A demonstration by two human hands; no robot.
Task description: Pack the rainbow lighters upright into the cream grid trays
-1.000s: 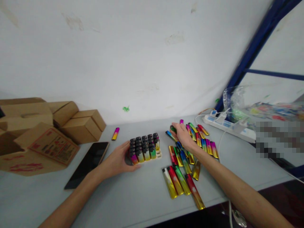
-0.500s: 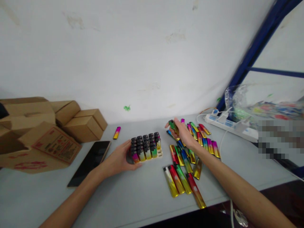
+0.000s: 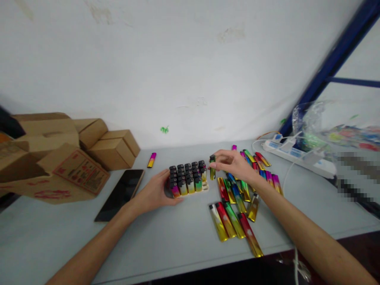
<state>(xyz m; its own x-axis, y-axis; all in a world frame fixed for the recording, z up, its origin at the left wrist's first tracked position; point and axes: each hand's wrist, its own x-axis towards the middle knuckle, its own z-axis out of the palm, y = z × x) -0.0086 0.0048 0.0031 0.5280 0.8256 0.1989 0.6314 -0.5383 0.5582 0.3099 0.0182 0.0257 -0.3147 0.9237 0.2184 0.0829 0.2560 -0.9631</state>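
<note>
A pale tray (image 3: 204, 187) stands on the table, filled with rows of upright lighters (image 3: 190, 183) with black tops; a few slots at its right end show bare. My left hand (image 3: 156, 190) wraps round the tray's left side, thumb along the front edge. Just right of the tray, my right hand (image 3: 234, 163) pinches a green and gold lighter (image 3: 212, 168), held upright by its side. Below and beyond that hand, many loose metallic lighters (image 3: 236, 196) lie on the table in red, green, blue, purple and gold.
A single purple and yellow lighter (image 3: 151, 160) lies behind the tray. To the left are a dark tablet (image 3: 120, 194) and cardboard boxes (image 3: 77, 170). At the back right sits a white power strip (image 3: 299, 158) with cables, beside a clear plastic bag (image 3: 308, 122) and a blue frame (image 3: 320, 75).
My right hand has brought the green and gold lighter left and down, from above the loose pile to beside the tray, turning it upright. My left hand stays on the tray. The view has shifted slightly.
</note>
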